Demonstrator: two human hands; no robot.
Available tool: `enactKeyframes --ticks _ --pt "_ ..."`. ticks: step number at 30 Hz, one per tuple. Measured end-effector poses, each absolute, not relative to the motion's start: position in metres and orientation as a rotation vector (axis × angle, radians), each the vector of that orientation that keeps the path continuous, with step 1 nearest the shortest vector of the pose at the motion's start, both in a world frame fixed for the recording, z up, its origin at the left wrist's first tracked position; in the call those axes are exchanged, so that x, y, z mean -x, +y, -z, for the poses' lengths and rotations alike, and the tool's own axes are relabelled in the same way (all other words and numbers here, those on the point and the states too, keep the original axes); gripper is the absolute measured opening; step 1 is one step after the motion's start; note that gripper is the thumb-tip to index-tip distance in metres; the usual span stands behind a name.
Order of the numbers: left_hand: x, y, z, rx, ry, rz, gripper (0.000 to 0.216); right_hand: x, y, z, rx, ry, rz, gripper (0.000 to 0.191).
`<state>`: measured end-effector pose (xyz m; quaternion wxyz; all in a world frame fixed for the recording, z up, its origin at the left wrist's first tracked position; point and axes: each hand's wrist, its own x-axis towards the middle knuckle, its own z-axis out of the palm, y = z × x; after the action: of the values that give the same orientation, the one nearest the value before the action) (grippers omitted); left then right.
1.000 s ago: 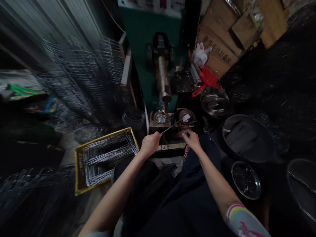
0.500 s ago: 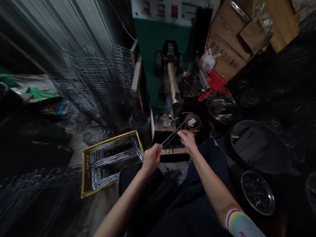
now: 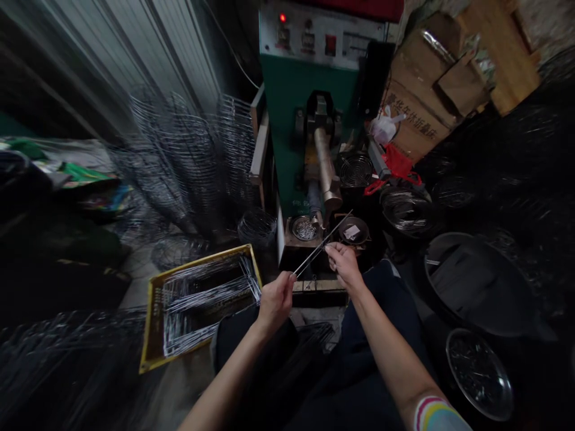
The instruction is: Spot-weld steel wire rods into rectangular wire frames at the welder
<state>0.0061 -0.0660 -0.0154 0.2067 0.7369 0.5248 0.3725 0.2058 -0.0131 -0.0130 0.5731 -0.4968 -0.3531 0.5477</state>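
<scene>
1. Fingers [image 3: 287, 280] of the left hand [image 3: 275, 299] are pinched on the near end of a thin metal wire rod [image 3: 321, 245]; the hand is curled into a loose fist around it.
2. Right hand [image 3: 342, 264] — fingers closed on the same rod further up its length, thumb and forefinger pressed together on top of it.
3. Rod runs slantwise, from the left hand up and to the right, its far end reaching over the small round dish [image 3: 353, 230] and close to the machine's nose. It looks like two thin wires side by side, but the blur keeps me from being sure.
4. Just beyond the hands: a green machine [image 3: 291, 120] with a pale control panel and a lit red lamp at the top, and a brass-coloured cylinder [image 3: 327, 173] sloping down toward the hands.
5. At the foot of the cylinder, a shallow metal bowl [image 3: 304, 228] of small shiny pieces; the dark dish beside it holds a pale scrap.
6. Left of the knees, on the floor — a yellow crate [image 3: 155, 335] with bundles of bent silver wire lying in it.
7. Behind the crate, stacked wire frames [image 3: 188, 161] lean upright against the wall.
8. Right side: black round pans [image 3: 476, 287], a steel dish [image 3: 480, 374] of small parts, a red bag [image 3: 398, 164], cardboard boxes [image 3: 417, 114].
</scene>
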Motion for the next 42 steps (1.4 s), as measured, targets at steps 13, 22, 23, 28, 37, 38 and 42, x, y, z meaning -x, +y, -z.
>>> enactKeyframes --ticks 13,22,23,28,37,38,42 --pt "-0.006 -0.055 0.016 -1.987 1.469 -1.060 0.027 -0.203 0.000 0.004 1.102 -0.813 -1.316 0.029" --pt "-0.008 -0.048 0.013 -1.997 1.421 -1.115 0.023 -0.204 0.009 -0.001 1.064 -0.796 -1.344 0.030" --pt "-0.008 -0.047 0.013 -1.999 1.417 -1.113 0.024 -0.204 0.010 -0.001 1.056 -0.794 -1.343 0.031" --pt "-0.010 -0.041 0.010 -1.988 1.389 -1.109 0.025 -0.206 0.014 0.000 1.058 -0.787 -1.337 0.031" --pt "-0.010 -0.033 0.016 -1.999 1.375 -1.110 0.024 -0.210 0.020 0.001 1.070 -0.816 -1.339 0.024" --pt "-0.009 -0.032 0.015 -2.001 1.376 -1.098 0.025 -0.210 0.020 0.002 1.074 -0.814 -1.345 0.023" --pt "-0.007 -0.032 0.012 -1.988 1.357 -1.078 0.026 -0.211 0.019 0.004 1.086 -0.800 -1.339 0.023"
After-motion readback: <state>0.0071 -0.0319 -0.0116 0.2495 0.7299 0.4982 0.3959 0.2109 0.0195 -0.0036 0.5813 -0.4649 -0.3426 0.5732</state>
